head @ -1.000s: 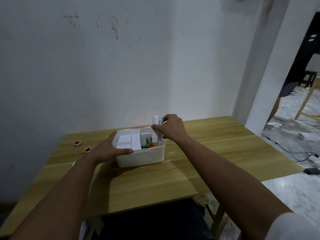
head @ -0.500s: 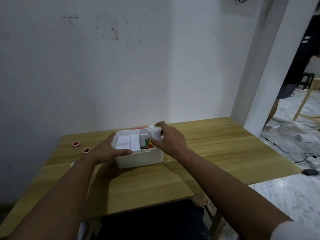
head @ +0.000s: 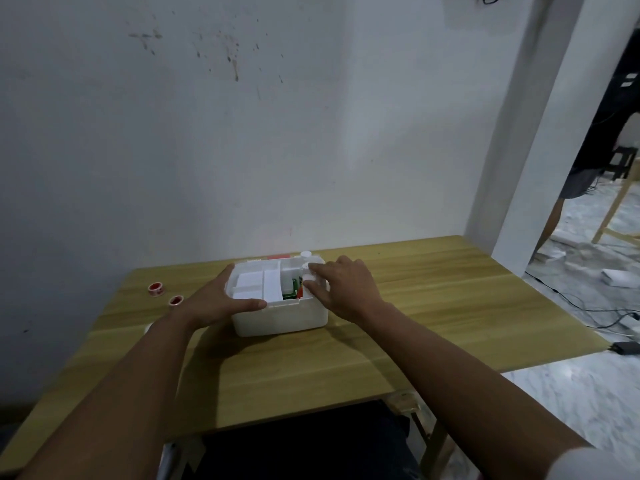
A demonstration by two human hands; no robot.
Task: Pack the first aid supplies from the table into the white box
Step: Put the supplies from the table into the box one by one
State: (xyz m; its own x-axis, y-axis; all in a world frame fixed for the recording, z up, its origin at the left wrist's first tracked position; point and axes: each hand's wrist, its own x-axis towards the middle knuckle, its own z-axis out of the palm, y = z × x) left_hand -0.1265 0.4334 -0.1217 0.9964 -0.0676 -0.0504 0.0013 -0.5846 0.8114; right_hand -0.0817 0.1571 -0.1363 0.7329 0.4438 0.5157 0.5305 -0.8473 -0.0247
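The white box (head: 280, 318) stands mid-table, open at the top. White packets (head: 254, 282) fill its left side, and green and red items (head: 294, 293) lie in the middle. My left hand (head: 216, 301) grips the box's left rim, thumb laid along the front edge. My right hand (head: 341, 289) is at the box's right end, with its fingers closed around a white bottle (head: 307, 271) that stands low in the right compartment. A second white cap (head: 306, 254) shows just behind it. Two small red tape rolls (head: 156, 289) (head: 176, 301) lie on the table to the left of the box.
The wooden table (head: 433, 306) butts against a white wall. A red flat piece (head: 278, 257) shows behind the box. At the right stands a white pillar (head: 540, 133), with a person's legs (head: 554, 216) beyond it and cables (head: 588, 317) on the floor.
My right hand has lowered the white bottle from above the box's right end down into the right compartment. My left hand has stayed on the box's left rim.
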